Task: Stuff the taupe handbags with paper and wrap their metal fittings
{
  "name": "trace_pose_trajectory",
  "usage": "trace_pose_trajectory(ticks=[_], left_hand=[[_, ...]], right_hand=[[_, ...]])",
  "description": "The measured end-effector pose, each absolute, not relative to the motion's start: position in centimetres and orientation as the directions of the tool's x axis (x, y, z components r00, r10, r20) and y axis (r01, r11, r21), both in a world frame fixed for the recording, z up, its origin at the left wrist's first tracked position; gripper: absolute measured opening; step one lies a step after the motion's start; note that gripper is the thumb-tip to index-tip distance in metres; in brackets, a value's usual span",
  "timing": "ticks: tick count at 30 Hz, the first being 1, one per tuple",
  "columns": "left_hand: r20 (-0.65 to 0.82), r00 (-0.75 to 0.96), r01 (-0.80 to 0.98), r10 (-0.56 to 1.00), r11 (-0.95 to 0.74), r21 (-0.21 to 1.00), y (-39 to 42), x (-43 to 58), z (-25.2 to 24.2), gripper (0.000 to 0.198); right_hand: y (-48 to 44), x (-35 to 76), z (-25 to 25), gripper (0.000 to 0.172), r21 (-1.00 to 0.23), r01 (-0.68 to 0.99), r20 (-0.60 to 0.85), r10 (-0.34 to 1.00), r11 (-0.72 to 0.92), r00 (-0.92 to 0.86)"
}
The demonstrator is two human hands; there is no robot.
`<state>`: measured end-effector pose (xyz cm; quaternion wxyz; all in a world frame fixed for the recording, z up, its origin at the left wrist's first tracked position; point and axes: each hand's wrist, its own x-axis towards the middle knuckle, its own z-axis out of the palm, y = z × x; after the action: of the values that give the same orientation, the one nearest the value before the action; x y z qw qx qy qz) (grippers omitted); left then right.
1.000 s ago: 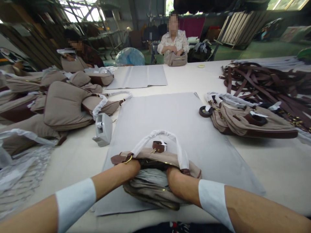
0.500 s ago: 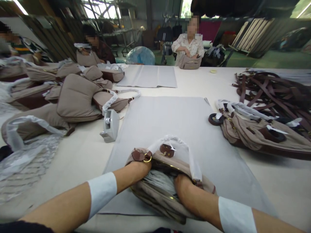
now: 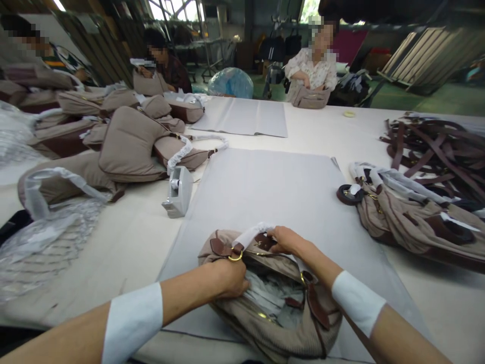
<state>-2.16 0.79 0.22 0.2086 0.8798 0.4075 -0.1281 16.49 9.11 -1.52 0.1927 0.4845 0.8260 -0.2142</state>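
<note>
A taupe handbag with brown leather trim lies open on a grey sheet right in front of me, stuffed with crumpled white paper. My left hand is closed on the bag's near-left opening edge, just below a gold ring. My right hand has its fingers pinched on the bag's white-wrapped handle at the far side, next to a brown tab.
A grey tape dispenser stands left of the sheet. Piles of taupe bags fill the left, another bag and brown straps the right. Clear plastic wrap lies near left. Three people work at the table's far and left sides.
My right hand came out of the bag's opening and took hold of the wrapped handle at the far side. The bag tipped, showing the paper inside. My view shifted left.
</note>
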Motion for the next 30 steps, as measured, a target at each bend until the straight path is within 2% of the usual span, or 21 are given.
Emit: trace_pose_trajectory(ticks=[3,4,5,8,10,11,13,15,16,18,21,25,27,28,29,30], left_hand=[[-0.374,0.748,0.661,0.548,-0.659,0.358,0.3,-4.1,3.3,0.047],[-0.357,0.779,0.624,0.516,-0.698,0.352,0.0,-4.8,3.9,0.046],[-0.340,0.797,0.597,0.500,-0.736,0.318,-0.4,-5.5,4.2,0.039],[-0.279,0.791,0.598,0.545,-0.786,0.159,-1.3,-6.6,3.7,0.004],[-0.191,0.803,0.591,0.564,-0.794,0.141,-1.5,-6.8,2.8,0.008],[-0.148,0.808,0.588,0.570,-0.795,0.148,-1.5,-6.8,2.3,0.007],[-0.070,0.806,0.590,0.588,-0.789,0.170,-1.5,-6.8,1.7,0.007],[-0.027,0.810,0.579,0.586,-0.792,0.193,-1.6,-7.1,1.5,0.009],[-0.016,0.812,0.575,0.584,-0.794,0.199,-1.7,-7.2,1.5,0.009],[-0.007,0.814,0.571,0.581,-0.797,0.197,-2.2,-7.4,1.4,0.010],[-0.009,0.817,0.567,0.576,-0.801,0.194,-2.6,-7.2,1.3,0.009],[-0.042,0.809,0.582,0.587,-0.788,0.199,-2.4,-6.3,0.7,0.001],[-0.045,0.805,0.586,0.591,-0.783,0.207,-2.3,-6.1,0.2,0.012],[-0.040,0.807,0.583,0.589,-0.785,0.210,-2.3,-6.1,-0.1,0.016],[-0.031,0.811,0.577,0.585,-0.789,0.211,-2.5,-6.1,-0.3,0.016],[-0.018,0.813,0.572,0.582,-0.793,0.210,-2.7,-6.2,-0.5,0.013]], right_hand=[[8.4,17.4,0.1,0.025,-0.144,0.894,-0.472,0.764,0.424,-0.439],[7.9,17.7,1.5,0.023,-0.113,0.900,-0.440,0.791,0.421,-0.425],[7.3,17.9,3.3,0.021,-0.071,0.907,-0.399,0.821,0.415,-0.408],[4.6,17.2,9.0,0.011,0.170,0.911,-0.217,0.916,0.375,-0.337],[2.3,15.7,11.6,0.007,0.210,0.895,-0.175,0.915,0.395,-0.363],[1.2,14.8,12.0,0.005,0.179,0.881,-0.198,0.893,0.438,-0.404],[-0.6,13.0,11.2,0.005,0.041,0.842,-0.308,0.808,0.538,-0.502],[-1.6,11.8,8.3,0.009,-0.085,0.818,-0.420,0.724,0.569,-0.548],[-1.8,11.5,6.4,0.012,-0.105,0.824,-0.465,0.706,0.556,-0.535],[-1.8,11.3,2.5,0.019,-0.045,0.862,-0.522,0.724,0.505,-0.451],[-1.8,11.0,-1.4,0.030,-0.002,0.869,-0.549,0.726,0.495,-0.415],[-2.0,10.3,-0.2,0.028,-0.024,0.840,-0.552,0.694,0.542,-0.463],[-2.1,11.0,2.4,0.024,-0.057,0.831,-0.505,0.702,0.553,-0.502],[-2.3,11.8,3.6,0.026,-0.073,0.837,-0.428,0.741,0.543,-0.518],[-2.5,13.1,4.5,0.028,-0.103,0.850,-0.313,0.794,0.517,-0.521],[-2.7,14.8,5.0,0.034,-0.125,0.874,-0.129,0.866,0.469,-0.483]])
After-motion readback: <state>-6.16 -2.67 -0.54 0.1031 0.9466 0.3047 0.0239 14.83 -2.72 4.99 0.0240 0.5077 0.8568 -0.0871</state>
